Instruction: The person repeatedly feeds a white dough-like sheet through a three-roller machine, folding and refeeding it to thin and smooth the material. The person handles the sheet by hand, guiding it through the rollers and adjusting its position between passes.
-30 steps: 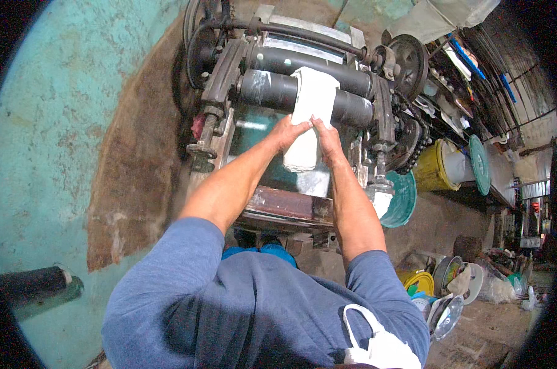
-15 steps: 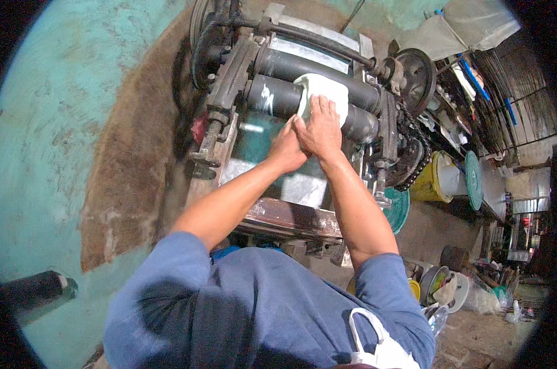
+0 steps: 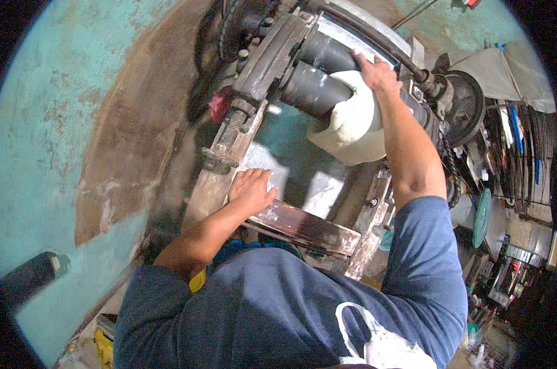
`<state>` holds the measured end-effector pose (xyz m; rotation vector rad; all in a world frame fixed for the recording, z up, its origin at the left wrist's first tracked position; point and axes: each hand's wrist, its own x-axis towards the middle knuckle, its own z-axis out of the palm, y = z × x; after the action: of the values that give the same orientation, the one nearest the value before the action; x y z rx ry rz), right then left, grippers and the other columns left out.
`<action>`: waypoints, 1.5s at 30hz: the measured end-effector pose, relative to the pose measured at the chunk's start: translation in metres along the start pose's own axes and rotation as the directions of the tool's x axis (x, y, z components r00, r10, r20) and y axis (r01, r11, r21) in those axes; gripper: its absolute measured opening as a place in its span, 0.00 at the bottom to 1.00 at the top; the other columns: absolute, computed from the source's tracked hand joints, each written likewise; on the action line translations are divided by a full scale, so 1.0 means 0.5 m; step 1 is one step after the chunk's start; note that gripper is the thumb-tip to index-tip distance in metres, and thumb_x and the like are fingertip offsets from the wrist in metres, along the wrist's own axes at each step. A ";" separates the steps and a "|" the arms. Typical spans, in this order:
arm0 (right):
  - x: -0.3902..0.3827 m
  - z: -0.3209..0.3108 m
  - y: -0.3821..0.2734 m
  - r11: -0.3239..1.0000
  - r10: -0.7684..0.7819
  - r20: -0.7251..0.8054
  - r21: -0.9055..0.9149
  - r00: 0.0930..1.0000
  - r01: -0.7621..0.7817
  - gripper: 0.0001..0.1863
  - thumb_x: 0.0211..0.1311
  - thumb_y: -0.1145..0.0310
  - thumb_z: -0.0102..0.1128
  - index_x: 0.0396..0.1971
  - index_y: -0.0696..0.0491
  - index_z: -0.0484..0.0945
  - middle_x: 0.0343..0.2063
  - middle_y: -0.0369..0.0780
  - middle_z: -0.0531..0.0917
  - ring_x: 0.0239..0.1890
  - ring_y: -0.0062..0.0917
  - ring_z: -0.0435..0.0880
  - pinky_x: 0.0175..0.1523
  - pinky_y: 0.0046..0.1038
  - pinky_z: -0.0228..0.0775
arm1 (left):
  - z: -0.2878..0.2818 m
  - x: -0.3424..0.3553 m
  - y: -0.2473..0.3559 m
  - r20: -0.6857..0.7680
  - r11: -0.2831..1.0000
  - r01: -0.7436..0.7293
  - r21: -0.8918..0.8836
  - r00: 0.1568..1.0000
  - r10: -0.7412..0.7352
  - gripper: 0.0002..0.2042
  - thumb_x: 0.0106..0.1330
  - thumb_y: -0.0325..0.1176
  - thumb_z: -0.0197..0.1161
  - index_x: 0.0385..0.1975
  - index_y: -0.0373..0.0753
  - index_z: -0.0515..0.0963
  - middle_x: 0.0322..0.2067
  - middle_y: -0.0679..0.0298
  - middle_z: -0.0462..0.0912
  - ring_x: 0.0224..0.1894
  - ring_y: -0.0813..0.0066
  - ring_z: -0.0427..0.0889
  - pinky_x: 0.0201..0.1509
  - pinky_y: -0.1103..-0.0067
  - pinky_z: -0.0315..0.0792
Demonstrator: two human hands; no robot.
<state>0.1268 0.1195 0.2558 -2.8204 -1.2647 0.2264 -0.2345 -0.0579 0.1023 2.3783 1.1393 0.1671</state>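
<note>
A thick white sheet, dough-like point(image 3: 355, 132), curves over the nearer dark roller point(image 3: 315, 92) and hangs down its front. My right hand point(image 3: 380, 75) reaches across the sheet to the farther roller point(image 3: 331, 52), its fingers spread over the top. Part of the sheet is hidden behind my right wrist and forearm. At the near left corner of the machine, my left hand point(image 3: 252, 192) is closed around the edge of the wooden frame point(image 3: 303, 224).
Left of the rollers stand a metal bracket and threaded screw point(image 3: 232, 126). On the right are a dark wheel point(image 3: 463, 107) and a chain point(image 3: 448, 178). A teal wall point(image 3: 38, 141) bounds the left side. A green round lid point(image 3: 483, 215) stands at the right.
My left hand has left the sheet and come back to the frame corner. My right hand has moved farther over the rollers. More of the sheet now hangs in front of the near roller.
</note>
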 end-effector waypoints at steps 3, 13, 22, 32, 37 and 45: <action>0.061 0.014 0.018 0.999 -0.043 0.098 0.007 0.994 0.043 0.53 0.52 0.20 0.33 0.67 0.48 0.63 0.66 0.45 0.67 0.68 0.40 0.64 0.70 0.44 0.51 | -0.002 0.006 0.004 0.034 0.999 0.043 0.006 0.998 -0.043 0.24 0.60 0.47 0.58 0.51 0.38 0.76 0.44 0.57 0.80 0.50 0.62 0.76 0.56 0.65 0.65; -0.167 0.055 0.112 0.909 -0.357 -0.275 0.117 0.893 0.400 0.35 0.60 0.44 0.55 0.59 0.55 0.72 0.57 0.50 0.75 0.62 0.44 0.70 0.66 0.43 0.58 | -0.003 0.009 0.008 0.137 0.993 0.110 0.039 0.984 -0.114 0.24 0.59 0.50 0.59 0.49 0.39 0.78 0.44 0.55 0.81 0.50 0.60 0.78 0.56 0.64 0.66; -0.451 0.223 0.250 0.677 -0.044 -0.621 0.558 0.782 0.481 0.33 0.57 0.64 0.66 0.61 0.60 0.66 0.60 0.54 0.69 0.66 0.43 0.65 0.69 0.37 0.56 | 0.054 0.152 0.002 0.169 0.902 0.156 -0.403 0.981 -0.095 0.39 0.55 0.56 0.67 0.61 0.34 0.68 0.61 0.46 0.70 0.64 0.53 0.69 0.69 0.66 0.58; -0.334 0.312 0.310 0.311 -0.160 0.204 0.939 0.966 -0.147 0.47 0.52 0.40 0.67 0.63 0.58 0.66 0.57 0.44 0.75 0.60 0.30 0.71 0.64 0.31 0.59 | 0.011 0.375 0.141 0.434 0.775 0.152 -0.613 0.885 0.170 0.50 0.52 0.72 0.60 0.66 0.36 0.62 0.65 0.52 0.66 0.67 0.59 0.63 0.69 0.69 0.57; -0.317 0.307 0.273 0.051 -0.245 0.370 0.928 0.896 -0.370 0.53 0.51 0.33 0.63 0.66 0.59 0.59 0.65 0.45 0.64 0.67 0.32 0.59 0.70 0.37 0.49 | 0.046 0.416 0.114 0.395 0.856 0.148 -0.495 0.916 0.070 0.56 0.43 0.86 0.45 0.55 0.36 0.76 0.52 0.49 0.78 0.59 0.57 0.73 0.63 0.66 0.64; -0.322 0.327 0.295 0.267 -0.350 0.275 0.945 0.895 -0.186 0.42 0.55 0.36 0.61 0.59 0.55 0.73 0.56 0.42 0.77 0.60 0.30 0.70 0.66 0.33 0.57 | 0.084 0.420 0.056 0.550 0.733 0.276 -0.621 0.820 0.158 0.57 0.45 0.83 0.48 0.62 0.34 0.67 0.58 0.52 0.71 0.63 0.59 0.66 0.67 0.64 0.56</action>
<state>0.1055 -0.1021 0.0985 -1.5738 -0.7849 1.2284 -0.0668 0.0708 0.0585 1.5456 0.6824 -0.1412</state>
